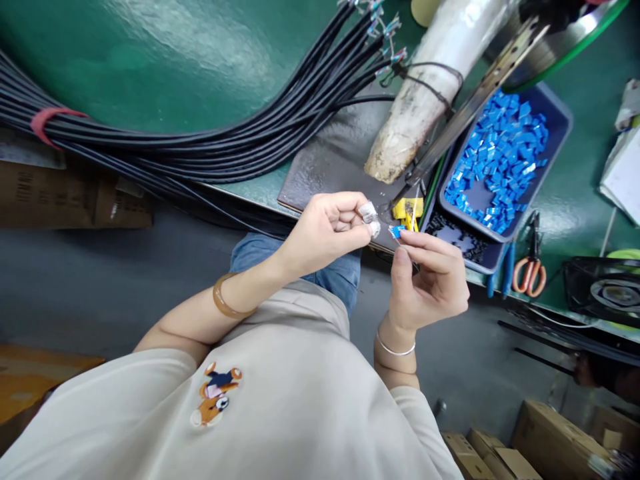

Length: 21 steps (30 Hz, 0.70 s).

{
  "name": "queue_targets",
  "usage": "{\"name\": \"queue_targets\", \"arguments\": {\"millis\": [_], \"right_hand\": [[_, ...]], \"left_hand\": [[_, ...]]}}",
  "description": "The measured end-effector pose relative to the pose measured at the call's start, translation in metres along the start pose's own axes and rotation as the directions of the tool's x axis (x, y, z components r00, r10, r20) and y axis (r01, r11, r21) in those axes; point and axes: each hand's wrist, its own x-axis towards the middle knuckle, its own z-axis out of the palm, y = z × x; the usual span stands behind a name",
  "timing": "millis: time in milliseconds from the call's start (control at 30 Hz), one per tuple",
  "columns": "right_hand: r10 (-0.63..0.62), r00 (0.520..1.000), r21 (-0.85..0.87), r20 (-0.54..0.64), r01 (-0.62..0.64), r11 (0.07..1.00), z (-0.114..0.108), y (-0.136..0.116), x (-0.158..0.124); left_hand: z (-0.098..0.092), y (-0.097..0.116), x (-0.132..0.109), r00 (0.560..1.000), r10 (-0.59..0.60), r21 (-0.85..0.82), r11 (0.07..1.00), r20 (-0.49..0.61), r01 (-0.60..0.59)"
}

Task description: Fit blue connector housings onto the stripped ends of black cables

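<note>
My left hand (333,227) is curled over the bench's front edge, with white tape on its thumb and index fingertips. Those tips come together in a pinch, and whatever they hold is too small to tell. Just right of them, my right hand (433,280) grips a small blue connector (397,231) at its fingertips. A thin wire or pin seems to run down from the connector by the right thumb. Behind the right fingers is a yellow piece (409,210), partly hidden, at the foot of a metal bar (450,127).
A bundle of black cables (215,150) with stripped ends crosses the green bench (165,60). A white tube (435,87) slants above a dark mat (327,170). To the right are a bin (563,127) of blue connectors, another with black bits, and orange-handled scissors (530,275).
</note>
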Motion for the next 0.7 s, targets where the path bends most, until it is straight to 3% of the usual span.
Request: {"name": "queue_targets", "arguments": {"millis": [333, 500, 700], "right_hand": [[0.098, 0.995, 0.048, 0.031, -0.1, 0.994, 0.003, 0.001, 0.001], [0.094, 0.995, 0.043, 0.037, -0.095, 0.995, 0.007, 0.006, -0.003], [-0.021, 0.999, -0.017, 0.034, 0.021, 1.0, 0.013, 0.01, -0.001]], "left_hand": [[0.001, -0.006, 0.001, 0.996, 0.079, 0.072, 0.995, -0.045, -0.075], [0.002, -0.003, 0.003, 0.999, 0.038, 0.077, 0.996, -0.034, -0.036], [0.005, -0.005, 0.006, 0.992, 0.101, 0.149, 0.985, -0.071, -0.089]]}}
